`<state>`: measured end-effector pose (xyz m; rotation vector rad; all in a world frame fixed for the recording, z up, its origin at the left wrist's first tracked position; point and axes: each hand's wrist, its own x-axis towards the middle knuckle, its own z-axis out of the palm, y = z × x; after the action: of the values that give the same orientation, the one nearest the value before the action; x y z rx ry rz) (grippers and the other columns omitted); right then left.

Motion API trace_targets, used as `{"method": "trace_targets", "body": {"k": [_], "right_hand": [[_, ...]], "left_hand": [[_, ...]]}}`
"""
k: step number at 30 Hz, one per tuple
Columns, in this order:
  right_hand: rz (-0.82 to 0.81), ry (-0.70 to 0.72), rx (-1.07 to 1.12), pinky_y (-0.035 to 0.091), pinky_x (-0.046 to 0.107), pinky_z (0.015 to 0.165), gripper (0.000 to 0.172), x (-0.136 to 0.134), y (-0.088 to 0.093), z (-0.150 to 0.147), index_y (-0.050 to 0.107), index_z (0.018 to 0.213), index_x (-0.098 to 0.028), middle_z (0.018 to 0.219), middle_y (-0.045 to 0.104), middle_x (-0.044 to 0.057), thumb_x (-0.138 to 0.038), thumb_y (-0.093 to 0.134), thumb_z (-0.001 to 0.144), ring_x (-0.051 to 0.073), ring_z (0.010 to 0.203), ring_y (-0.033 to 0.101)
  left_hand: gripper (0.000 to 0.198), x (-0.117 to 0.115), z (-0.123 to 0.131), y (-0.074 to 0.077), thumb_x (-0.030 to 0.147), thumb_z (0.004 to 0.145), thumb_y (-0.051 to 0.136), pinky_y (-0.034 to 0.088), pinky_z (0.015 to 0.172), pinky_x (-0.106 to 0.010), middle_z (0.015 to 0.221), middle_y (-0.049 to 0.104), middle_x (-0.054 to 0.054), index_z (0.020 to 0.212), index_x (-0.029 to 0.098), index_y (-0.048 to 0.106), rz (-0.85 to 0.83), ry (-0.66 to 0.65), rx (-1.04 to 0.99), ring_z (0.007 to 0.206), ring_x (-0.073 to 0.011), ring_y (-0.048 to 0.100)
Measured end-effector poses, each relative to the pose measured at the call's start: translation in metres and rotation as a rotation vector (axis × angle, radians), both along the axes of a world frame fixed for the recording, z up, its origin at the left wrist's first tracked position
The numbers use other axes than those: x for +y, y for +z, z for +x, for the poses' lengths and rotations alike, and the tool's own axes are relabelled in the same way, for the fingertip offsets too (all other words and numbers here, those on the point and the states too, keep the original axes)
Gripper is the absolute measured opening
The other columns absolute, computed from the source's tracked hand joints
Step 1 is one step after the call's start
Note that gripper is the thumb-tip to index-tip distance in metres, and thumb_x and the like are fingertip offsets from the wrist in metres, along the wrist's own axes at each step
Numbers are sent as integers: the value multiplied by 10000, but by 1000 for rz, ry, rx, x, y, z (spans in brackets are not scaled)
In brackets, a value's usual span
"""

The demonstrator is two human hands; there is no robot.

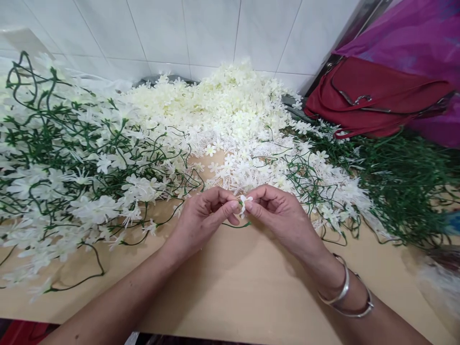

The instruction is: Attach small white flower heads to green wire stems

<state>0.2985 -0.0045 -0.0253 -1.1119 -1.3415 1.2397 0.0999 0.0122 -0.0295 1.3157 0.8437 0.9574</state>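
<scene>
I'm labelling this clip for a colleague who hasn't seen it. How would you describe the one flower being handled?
Find the heap of loose white blossoms against the tiled wall, then drop to the tan tabletop before it. There the left hand and right hand pinch one small white flower. Unlike its neighbours, it lies in no pile, and a thin green stem curls beneath it.

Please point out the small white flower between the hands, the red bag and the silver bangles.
small white flower [245,200]: head view, on its petals.
red bag [388,91]: head view, on its front side.
silver bangles [347,285]: head view, on the wider band across the wrist.
</scene>
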Motion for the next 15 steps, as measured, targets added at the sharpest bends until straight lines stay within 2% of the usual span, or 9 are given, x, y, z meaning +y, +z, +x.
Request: {"method": "trace_targets", "body": {"k": [5,9,15], "right_hand": [[11,55,63,508,323,811,227,5,-9,-2,701,823,-219,931,703,29,-408,814,880,178,877,642],[-37,58,59,513,338,805,267,7,-12,-4,698,819,-222,900,708,31,-450,832,846,184,858,641],[-97,54,61,470,318,733,208,6,-13,-5,688,825,-220,836,683,12,-389,801,869,159,777,601]], "left_hand": [[365,2,3,-5,490,879,817,642,740,-245,742,784,-27,907,140,719,-104,-34,-72,693,-133,761],[389,1,3,-8,513,856,834,637,728,-237,723,786,-21,885,143,718,-112,-16,-67,684,-134,768],[379,1,4,-11,513,863,831,629,737,-235,725,793,-17,891,153,719,-113,15,-60,697,-137,777]]}}
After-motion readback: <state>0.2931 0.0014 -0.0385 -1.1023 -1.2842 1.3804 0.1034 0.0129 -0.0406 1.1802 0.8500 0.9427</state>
